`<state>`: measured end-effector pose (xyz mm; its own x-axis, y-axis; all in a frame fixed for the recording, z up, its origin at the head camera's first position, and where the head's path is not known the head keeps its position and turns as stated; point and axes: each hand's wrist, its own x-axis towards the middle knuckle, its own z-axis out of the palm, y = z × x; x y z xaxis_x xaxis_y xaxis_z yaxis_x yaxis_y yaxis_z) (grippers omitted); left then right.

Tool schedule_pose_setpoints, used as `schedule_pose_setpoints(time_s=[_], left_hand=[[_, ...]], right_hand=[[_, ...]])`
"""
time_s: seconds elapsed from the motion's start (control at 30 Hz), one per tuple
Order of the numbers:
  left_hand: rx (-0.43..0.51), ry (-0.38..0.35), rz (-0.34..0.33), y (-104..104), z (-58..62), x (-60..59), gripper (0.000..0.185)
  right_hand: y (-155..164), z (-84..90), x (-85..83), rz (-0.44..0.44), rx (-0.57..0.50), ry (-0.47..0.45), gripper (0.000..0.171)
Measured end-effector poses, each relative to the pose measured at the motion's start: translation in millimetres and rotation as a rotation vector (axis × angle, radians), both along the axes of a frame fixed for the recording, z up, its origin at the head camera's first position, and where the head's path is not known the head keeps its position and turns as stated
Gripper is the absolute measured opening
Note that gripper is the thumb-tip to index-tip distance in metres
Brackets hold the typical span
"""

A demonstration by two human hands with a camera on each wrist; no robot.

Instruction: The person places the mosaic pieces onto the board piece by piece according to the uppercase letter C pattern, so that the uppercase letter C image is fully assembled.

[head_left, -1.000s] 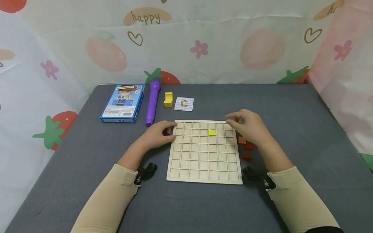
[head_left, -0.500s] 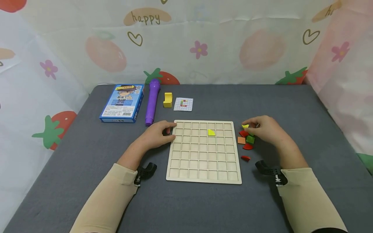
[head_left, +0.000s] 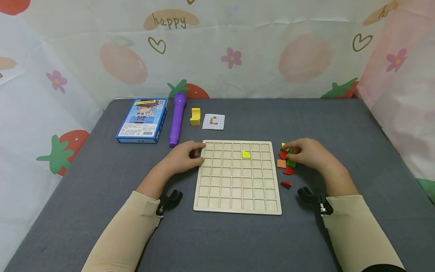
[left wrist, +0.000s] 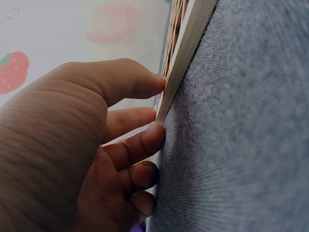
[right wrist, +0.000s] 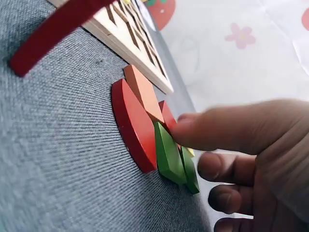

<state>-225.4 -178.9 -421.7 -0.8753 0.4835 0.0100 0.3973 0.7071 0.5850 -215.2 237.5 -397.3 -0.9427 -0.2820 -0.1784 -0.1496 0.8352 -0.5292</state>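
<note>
Since a second ago our right hand point(head_left: 307, 154) has left the board point(head_left: 238, 177) and come down on the pieces point(head_left: 287, 162) just right of it, fingers curled, thumb tip on a red piece point(right wrist: 168, 116) beside the green ones point(right wrist: 169, 154). Our left hand point(head_left: 183, 156) still presses curled fingertips point(left wrist: 157, 133) against the board's left edge. One yellow piece point(head_left: 246, 154) sits in the grid.

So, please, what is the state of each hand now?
Left hand: open, fingertips pressing the square wooden grid board edge.
Right hand: cannot tell; fingers among small coloured wooden pieces.
</note>
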Motion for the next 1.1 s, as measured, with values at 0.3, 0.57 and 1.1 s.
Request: schedule_pose_setpoints(time_s=[0.3, 0.57, 1.1], left_hand=[[-0.006, -0.005, 0.004, -1, 1.1, -1.0, 0.052], [-0.009, 0.006, 0.005, -3, 1.9, -1.7, 0.052], [-0.003, -0.010, 0.004, -1, -0.4, 1.1, 0.053]], right_hand=[[-12, -0.5, -0.2, 0.040, 0.096, 0.050, 0.039], [-14, 10.1, 2.9, 0.058, 0.152, 0.191, 0.033], [-49, 68.8, 10.2, 0.005, -0.223, 0.177, 0.033]])
